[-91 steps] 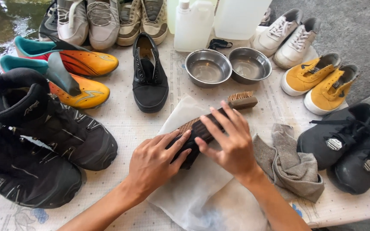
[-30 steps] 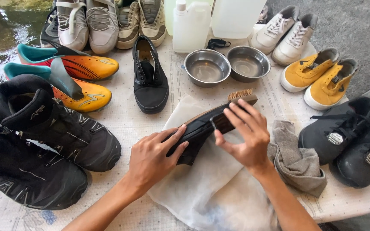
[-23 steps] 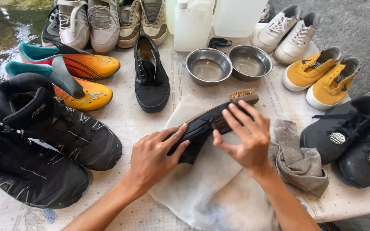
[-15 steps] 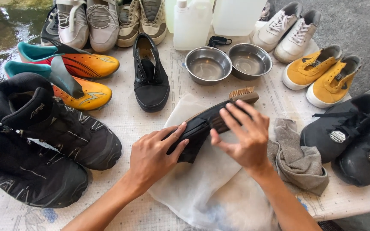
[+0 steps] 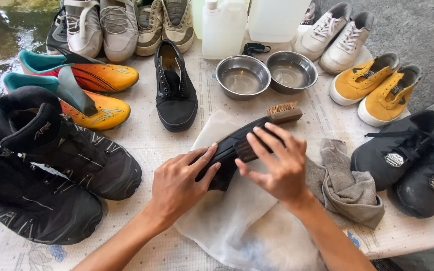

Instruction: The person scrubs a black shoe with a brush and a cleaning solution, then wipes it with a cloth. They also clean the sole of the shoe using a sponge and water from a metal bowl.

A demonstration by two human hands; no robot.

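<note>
A black shoe lies tipped on its side on a white cloth at the middle of the table, its length running from 7 o'clock up toward 1 o'clock. The left hand clamps its lower end, thumb on the upper edge and fingers wrapped around the side. The right hand is closed on a small dark brush pressed against the shoe's side. At 1 o'clock of the shoe, touching its far end, lies a wooden brush with pale bristles. A crumpled grey rag sits at 3 o'clock, partly on the cloth. Two steel bowls stand at 12 o'clock, with white plastic jugs beyond them. A single black sneaker rests at 11 o'clock, orange football boots at 10 o'clock, yellow sneakers at 2 o'clock.
</note>
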